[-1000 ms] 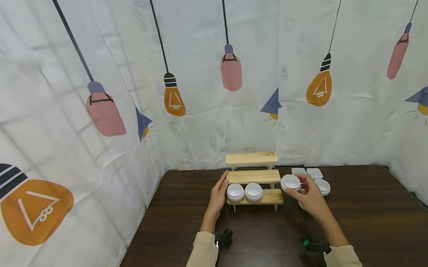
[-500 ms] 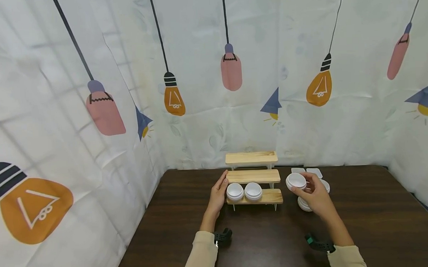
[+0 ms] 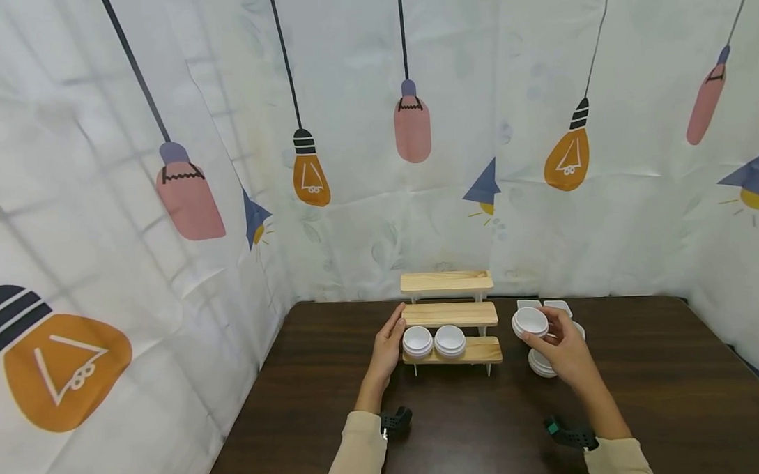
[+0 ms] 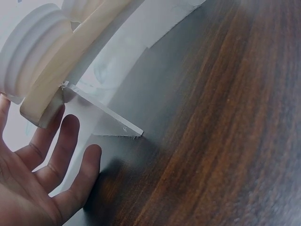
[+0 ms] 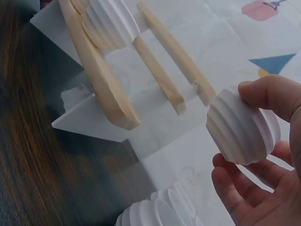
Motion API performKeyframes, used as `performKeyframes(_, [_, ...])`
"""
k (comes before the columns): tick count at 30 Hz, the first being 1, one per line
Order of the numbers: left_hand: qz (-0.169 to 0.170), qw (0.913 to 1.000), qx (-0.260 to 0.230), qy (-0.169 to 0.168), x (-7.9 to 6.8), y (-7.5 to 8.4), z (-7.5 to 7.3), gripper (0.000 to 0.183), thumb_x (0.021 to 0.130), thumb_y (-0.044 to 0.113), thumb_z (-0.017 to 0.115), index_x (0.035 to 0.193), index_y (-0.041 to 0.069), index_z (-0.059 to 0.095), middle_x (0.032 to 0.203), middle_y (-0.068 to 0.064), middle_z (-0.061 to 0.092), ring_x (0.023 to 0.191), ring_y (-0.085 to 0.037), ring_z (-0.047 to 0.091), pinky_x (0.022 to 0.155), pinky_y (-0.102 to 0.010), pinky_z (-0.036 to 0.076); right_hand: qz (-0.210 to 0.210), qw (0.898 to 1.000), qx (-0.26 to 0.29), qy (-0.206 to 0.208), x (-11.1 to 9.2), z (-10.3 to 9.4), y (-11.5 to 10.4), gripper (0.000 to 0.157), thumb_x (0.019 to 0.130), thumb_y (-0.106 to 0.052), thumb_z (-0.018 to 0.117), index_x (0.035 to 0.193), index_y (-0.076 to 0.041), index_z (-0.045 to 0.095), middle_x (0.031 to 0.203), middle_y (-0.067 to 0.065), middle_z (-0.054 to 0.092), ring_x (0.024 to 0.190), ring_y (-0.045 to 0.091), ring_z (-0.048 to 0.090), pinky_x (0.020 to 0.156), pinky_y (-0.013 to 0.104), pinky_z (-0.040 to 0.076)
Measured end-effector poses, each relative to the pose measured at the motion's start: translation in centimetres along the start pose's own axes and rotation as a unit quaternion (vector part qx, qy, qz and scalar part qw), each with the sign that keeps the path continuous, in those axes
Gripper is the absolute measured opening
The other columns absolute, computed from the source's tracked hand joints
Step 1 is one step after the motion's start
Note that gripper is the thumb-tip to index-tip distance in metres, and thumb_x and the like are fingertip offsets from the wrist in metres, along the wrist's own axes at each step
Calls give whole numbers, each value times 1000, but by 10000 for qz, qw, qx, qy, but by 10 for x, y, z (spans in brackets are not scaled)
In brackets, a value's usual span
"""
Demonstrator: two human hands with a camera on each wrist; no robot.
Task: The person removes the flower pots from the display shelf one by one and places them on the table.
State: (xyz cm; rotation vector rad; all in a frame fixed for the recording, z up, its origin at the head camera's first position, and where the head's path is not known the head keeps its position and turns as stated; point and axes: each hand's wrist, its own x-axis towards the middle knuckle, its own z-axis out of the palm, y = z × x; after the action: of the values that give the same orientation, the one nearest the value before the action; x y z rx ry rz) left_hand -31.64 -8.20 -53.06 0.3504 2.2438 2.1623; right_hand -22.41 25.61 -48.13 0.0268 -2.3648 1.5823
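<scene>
My right hand [image 3: 568, 352] pinches a small white ribbed bowl [image 3: 530, 322] between thumb and fingers, upright and to the right of a three-tier wooden display shelf [image 3: 484, 349]. The right wrist view shows the thumb on the rim side of that bowl [image 5: 240, 127]. On the bottom tier stand two like bowls, a left bowl [image 3: 417, 342] and a right bowl [image 3: 450, 341], side by side. My left hand [image 3: 383, 348] is at the shelf's left side; in the left wrist view its loosely extended fingers [image 4: 61, 150] reach the end of a plank [image 4: 75, 52].
Beneath the held bowl, more white bowls [image 3: 541, 364] stand on the dark wooden table [image 3: 474, 429]. Behind my right hand are white square dishes [image 3: 557, 305] and another round bowl, partly hidden. A printed curtain [image 3: 355, 245] rises behind the table.
My right hand has moved to the right with the bowl, away from the shelf, uncovering the bowls below it. My left hand stays at the shelf.
</scene>
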Motion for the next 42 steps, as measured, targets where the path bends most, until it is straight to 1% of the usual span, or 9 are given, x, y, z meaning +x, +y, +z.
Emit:
performKeyframes(4, [38, 10000, 44, 7, 1, -1, 0, 50, 111, 35, 45, 159, 21, 40, 166, -5, 35, 155, -29, 28, 126, -54, 24, -92, 9999, -51, 83, 1, -3, 5, 63, 94, -13, 76, 144, 5, 43, 132, 20, 55, 98, -14, 50, 79, 7, 48])
performKeyframes(7, [69, 9999, 112, 48, 2, -5, -1, 50, 110, 38, 45, 158, 24, 41, 166, -3, 35, 156, -30, 28, 126, -54, 23, -144, 9997, -107, 144, 1, -7, 9, 61, 94, -13, 76, 143, 5, 44, 129, 20, 56, 98, -13, 51, 79, 8, 48])
performKeyframes(16, [-66, 9999, 39, -97, -9, 25, -4, 47, 111, 27, 46, 157, 19, 43, 165, -7, 37, 155, -32, 29, 126, -54, 25, -160, 9989, -404, 167, 0, -19, 18, 60, 95, -17, 75, 142, 6, 45, 130, 19, 54, 100, -15, 48, 81, 5, 45])
performKeyframes(21, [-76, 9999, -30, -115, -11, 29, -4, 46, 111, 26, 47, 157, 21, 44, 165, -6, 38, 155, -30, 30, 126, -52, 25, -79, 9991, -399, 120, 1, -25, 21, 61, 95, -17, 75, 142, 7, 43, 130, 21, 53, 98, -15, 48, 78, 7, 47])
performKeyframes(26, [-87, 9999, 26, -103, -10, 25, -3, 46, 111, 27, 47, 157, 22, 44, 165, -6, 37, 155, -32, 29, 126, -54, 24, 11, 9990, -427, 94, -1, -32, 24, 63, 95, -17, 74, 143, 8, 41, 130, 24, 53, 95, -13, 50, 75, 10, 51])
performKeyframes(29, [-65, 9999, 37, -90, -5, 14, -1, 47, 111, 28, 46, 158, 22, 42, 166, -6, 36, 155, -32, 27, 126, -55, 23, 50, 9986, -518, 110, -2, -35, 28, 63, 95, -17, 74, 143, 7, 41, 131, 25, 53, 92, -14, 51, 73, 11, 51])
performKeyframes(33, [-30, 10000, 55, -14, 3, -3, 1, 48, 111, 35, 45, 158, 27, 41, 166, -3, 35, 156, -29, 27, 127, -53, 22, 115, 9986, -512, 57, -5, -39, 34, 62, 96, -17, 74, 142, 8, 40, 129, 26, 54, 90, -14, 53, 71, 13, 52])
performKeyframes(37, [34, 10000, 88, 31, 3, -6, 1, 49, 109, 42, 46, 157, 32, 41, 166, 0, 35, 156, -26, 28, 127, -52, 23, 147, 9989, -443, 100, -9, -42, 40, 61, 96, -17, 74, 141, 7, 41, 128, 23, 54, 91, -15, 53, 71, 12, 52])
performKeyframes(42, [58, 10000, 52, 37, 3, -7, 1, 49, 109, 43, 46, 156, 33, 43, 166, 1, 37, 156, -26, 29, 127, -52, 23, 121, 9977, -632, 226, -16, -46, 49, 62, 95, -20, 75, 139, 9, 42, 129, 25, 54, 95, -21, 46, 74, 4, 47])
